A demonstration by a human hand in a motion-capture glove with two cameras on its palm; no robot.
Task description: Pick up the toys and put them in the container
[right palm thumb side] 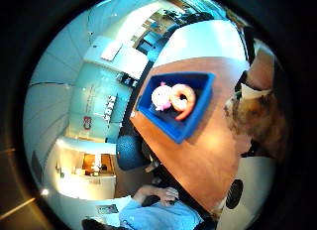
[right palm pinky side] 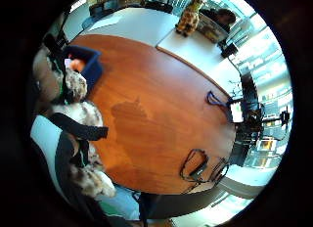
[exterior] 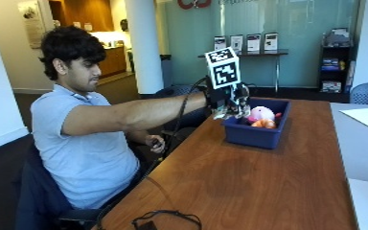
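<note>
Clearly the gloved right hand (exterior: 230, 101) is raised off the bench (exterior: 247, 177) near its long edge on the person's side, just beside the near corner of the blue container (exterior: 258, 130). Its fingers are curled round a furry brown-and-white plush toy (exterior: 234, 111), which hangs under the palm just outside the container's rim. In the palm views the same mottled fur (right palm pinky side: 83, 114) crowds the edge next to the straps, so little of the toy's shape can be made out, and what sort of animal it is cannot be told.

Inside the container lie a pink plush toy (exterior: 260, 114) and an orange one (exterior: 264, 123), touching each other; the thumb-side view shows them (right palm thumb side: 161, 96) (right palm thumb side: 182, 100) against one end, with bare blue floor at the other end. The container (right palm thumb side: 198, 91) stands close to the bench's far corner, near the edge.

Beyond the container the brown benchtop runs wide and open. A black cable (exterior: 165, 218) lies coiled at the near end, partly cut off by the frame. A giraffe plush (right palm pinky side: 190, 15) stands well apart on an adjoining white table (right palm pinky side: 195, 51). The person's bare left hand (exterior: 153, 142) is low beside the bench edge; what it holds is hard to tell.
</note>
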